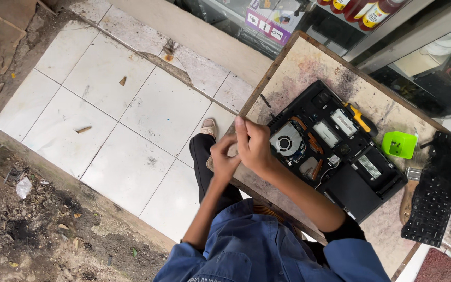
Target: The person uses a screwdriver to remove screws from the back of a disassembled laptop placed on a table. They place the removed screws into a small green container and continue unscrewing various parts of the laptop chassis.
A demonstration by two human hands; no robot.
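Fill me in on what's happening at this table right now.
A person in a blue shirt sits at a worn wooden table with an opened laptop on it, its fan and insides exposed. Both hands are brought together just left of the laptop: the left hand and right hand pinch something small that cannot be made out. A yellow-handled screwdriver, a green tub and a loose keyboard lie to the right.
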